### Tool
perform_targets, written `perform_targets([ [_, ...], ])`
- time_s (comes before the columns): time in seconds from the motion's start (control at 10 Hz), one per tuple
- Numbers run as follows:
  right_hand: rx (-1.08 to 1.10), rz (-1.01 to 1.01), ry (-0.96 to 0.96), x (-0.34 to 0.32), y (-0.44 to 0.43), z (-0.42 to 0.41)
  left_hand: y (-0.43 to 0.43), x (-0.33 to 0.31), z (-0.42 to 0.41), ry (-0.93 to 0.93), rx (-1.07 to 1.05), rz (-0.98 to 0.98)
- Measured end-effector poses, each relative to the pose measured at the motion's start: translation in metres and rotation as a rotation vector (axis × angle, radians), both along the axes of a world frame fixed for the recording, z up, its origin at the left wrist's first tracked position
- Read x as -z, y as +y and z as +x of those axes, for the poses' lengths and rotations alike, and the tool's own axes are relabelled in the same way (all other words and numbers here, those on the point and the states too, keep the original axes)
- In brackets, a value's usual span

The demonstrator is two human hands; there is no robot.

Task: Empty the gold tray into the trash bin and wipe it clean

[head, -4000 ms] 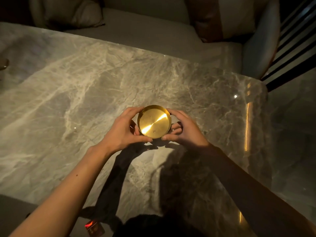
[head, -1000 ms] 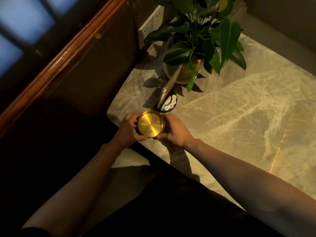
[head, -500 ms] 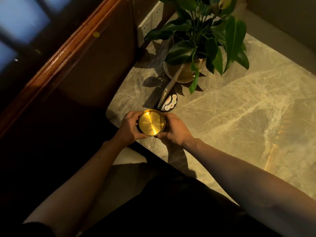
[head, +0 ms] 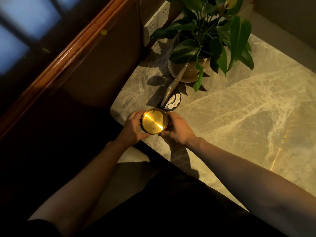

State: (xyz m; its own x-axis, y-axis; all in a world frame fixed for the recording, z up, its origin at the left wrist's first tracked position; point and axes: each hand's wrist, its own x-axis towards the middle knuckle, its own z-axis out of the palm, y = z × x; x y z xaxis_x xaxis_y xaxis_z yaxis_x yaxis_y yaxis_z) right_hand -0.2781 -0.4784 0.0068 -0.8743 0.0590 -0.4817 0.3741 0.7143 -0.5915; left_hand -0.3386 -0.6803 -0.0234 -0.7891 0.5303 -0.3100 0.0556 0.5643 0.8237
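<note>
I have the gold tray (head: 154,123) held between both hands just above the near corner of the marble tabletop (head: 239,117), on the near side of the potted plant (head: 205,40), with a small dark remote-like device with round buttons (head: 173,101) lying between plant and tray. I judge the tray to be thin polished metal: light, rigid, no give in it, and slick on its face, so I would not trust a pinch on the flat. The upright rim is the place to take it, from opposite sides, which is how I am holding it. My left hand (head: 134,128) cups the side of the rim farther from the plant, its fingers (head: 136,117) curled partly closed around the wall, thumb on the near edge. My right hand (head: 177,130) mirrors it on the plant side, fingers (head: 169,115) bent around the far rim and thumb low; neither hand is spread wide, both are wrapped on the tray. The face looks nearly bare, apart from a small dark speck or two near the middle that I cannot identify. No trash bin shows; left of the tray, off the tabletop's edge, it is too dark to tell what is there. When tipped, it could slide in my grip.
</note>
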Motion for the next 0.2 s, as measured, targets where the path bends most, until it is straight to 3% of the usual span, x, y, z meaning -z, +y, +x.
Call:
perform_targets([
  [0.2,-0.089,0.054,0.035,-0.0094,0.0118,0.0124,-0.0005,-0.0131,0.0093,0.191,-0.016,0.071],
])
